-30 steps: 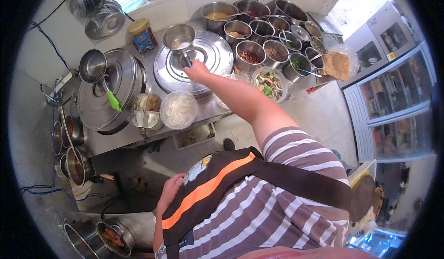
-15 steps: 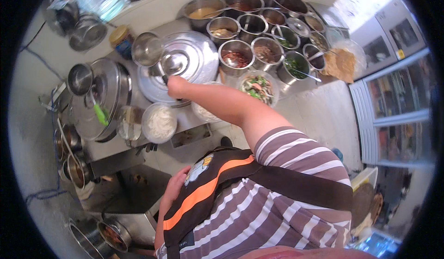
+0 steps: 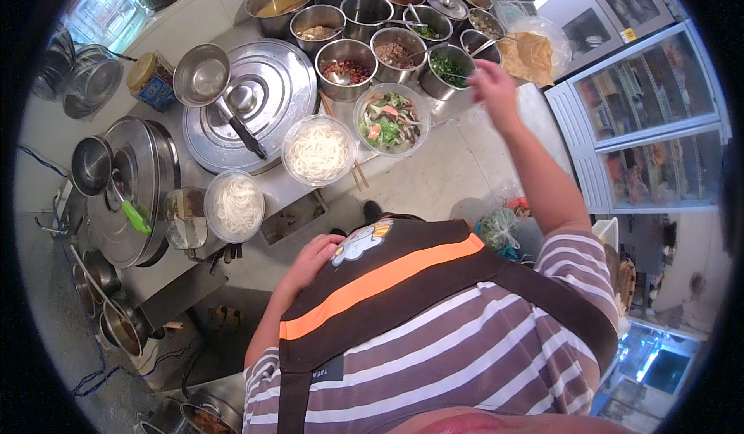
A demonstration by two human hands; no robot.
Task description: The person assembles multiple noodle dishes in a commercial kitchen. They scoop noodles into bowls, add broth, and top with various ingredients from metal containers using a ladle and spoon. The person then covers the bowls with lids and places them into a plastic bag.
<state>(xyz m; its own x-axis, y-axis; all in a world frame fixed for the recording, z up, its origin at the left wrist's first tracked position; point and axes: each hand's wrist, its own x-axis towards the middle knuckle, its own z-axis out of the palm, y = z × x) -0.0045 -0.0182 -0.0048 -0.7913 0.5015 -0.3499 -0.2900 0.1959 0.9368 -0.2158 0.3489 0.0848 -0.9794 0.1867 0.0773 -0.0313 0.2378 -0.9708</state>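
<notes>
My right hand (image 3: 494,93) is at the steel pot of chopped green herbs (image 3: 447,68), its fingers by the end of a spoon handle. They are smeared, and I cannot make out whether they grip it. My left hand (image 3: 314,260) lies against the dark apron (image 3: 403,267), open and holding nothing. On the table edge stand a clear bowl of white noodles (image 3: 318,152) and a bowl of greens, mushrooms and pink pieces (image 3: 391,120). Another bowl of noodles (image 3: 235,205) sits farther left. A steel ladle with a black handle (image 3: 242,133) rests on the large lid (image 3: 287,70).
Several steel pots, including one of red chillies (image 3: 346,70) and one of minced filling (image 3: 397,54), crowd the back. Chopsticks (image 3: 360,174) stick out past the table edge. A second lidded pot (image 3: 128,190) carries a green-handled ladle (image 3: 133,215). A glass-door fridge (image 3: 647,132) stands right.
My right hand has left the ladle's black handle and moved right to the herb pot. The ladle now lies on the lid. My view has shifted; my left hand stays at the apron.
</notes>
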